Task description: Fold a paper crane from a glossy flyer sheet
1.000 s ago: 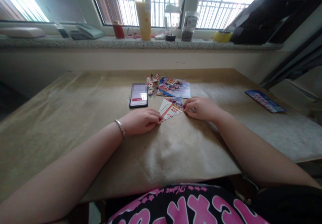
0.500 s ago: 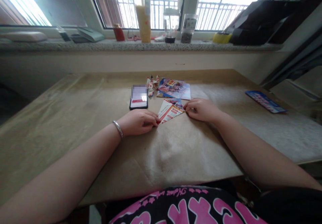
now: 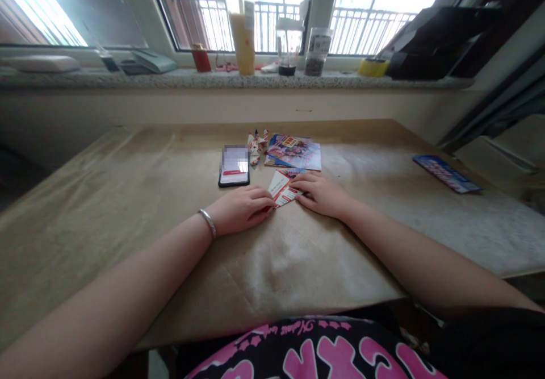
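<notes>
A folded piece of printed paper (image 3: 281, 188), white and orange, lies on the brown paper cover of the table (image 3: 128, 197). My left hand (image 3: 240, 208), with a silver bracelet on its wrist, pinches the paper's near left corner. My right hand (image 3: 321, 192) lies over the paper's right part, fingers pressing it down against the table. Most of the paper's right half is hidden under that hand.
A phone (image 3: 234, 166) lies just beyond my left hand. Behind it are a small folded paper figure (image 3: 258, 141) and a stack of colourful leaflets (image 3: 294, 153). A blue leaflet (image 3: 445, 173) lies at the far right. Cups, jars and a tall drink (image 3: 242, 32) stand on the windowsill.
My right hand has slid left along the paper from its right tip toward my left hand. The visible paper is now shorter. My left hand has stayed on its corner.
</notes>
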